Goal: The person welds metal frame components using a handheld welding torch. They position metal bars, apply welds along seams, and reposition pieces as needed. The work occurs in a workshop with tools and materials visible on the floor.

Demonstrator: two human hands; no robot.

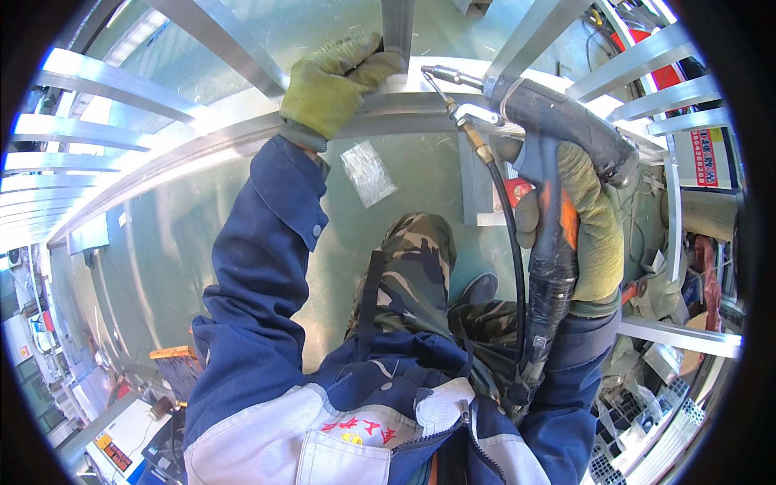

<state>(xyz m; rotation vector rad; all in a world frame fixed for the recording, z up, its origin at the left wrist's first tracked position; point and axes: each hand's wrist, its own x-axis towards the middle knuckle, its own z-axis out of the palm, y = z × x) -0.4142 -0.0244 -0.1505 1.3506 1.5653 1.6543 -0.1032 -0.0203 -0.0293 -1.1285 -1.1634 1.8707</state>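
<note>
My left hand (327, 89), in a yellow-green work glove, is closed at the far side. Its fingertips press together against the foot of an upright metal bar (398, 36); anything between them is hidden. In my gloved right hand (592, 226) is a rivet gun (558, 109) with a dark barrel and a black taped handle with an orange patch. The fingers wrap round that handle. Its nozzle points left, just above the metal rail (420, 103), close to my left fingertips. A black hose (515, 259) with a brass fitting (478, 144) runs alongside the gun.
Slatted metal bars (129, 89) fan out along the curved-looking rail. A clear plastic packet (369, 174) lies on the green floor (162, 267) beyond my knees. A wooden-topped stand (176, 368) is at the left; boxes and crates (647, 420) crowd the right.
</note>
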